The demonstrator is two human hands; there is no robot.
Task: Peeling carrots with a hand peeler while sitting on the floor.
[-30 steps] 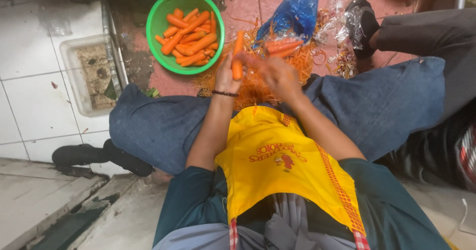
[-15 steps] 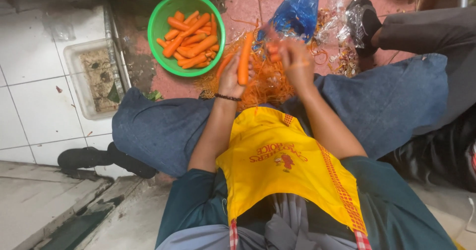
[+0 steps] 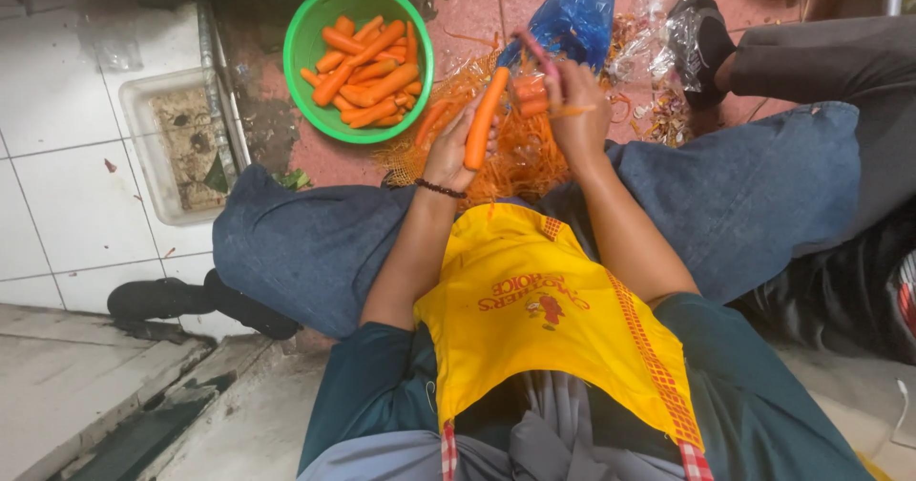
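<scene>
My left hand [image 3: 450,149] grips a long peeled carrot [image 3: 485,116], tilted with its tip pointing away from me. Close beside it on the right, my right hand [image 3: 578,107] holds a pink-handled peeler [image 3: 536,53] by the carrot's upper end. Both hands hover over a heap of orange peelings [image 3: 520,161] on the red floor between my knees. A green bowl [image 3: 298,52] with several peeled carrots [image 3: 367,75] stands to the left of the hands. More carrots [image 3: 530,99] lie at the mouth of a blue plastic bag [image 3: 572,18] behind the hands.
A white plastic tub [image 3: 143,123] with dirt inside sits on the white tiles at left. Clear plastic wrapping [image 3: 658,37] lies at right beside another person's black shoe [image 3: 701,28] and dark trouser leg [image 3: 821,56]. I wear jeans and a yellow apron.
The left hand has lifted the carrot from low over the peelings and turned it more upright. The right hand has moved up along the carrot with the peeler.
</scene>
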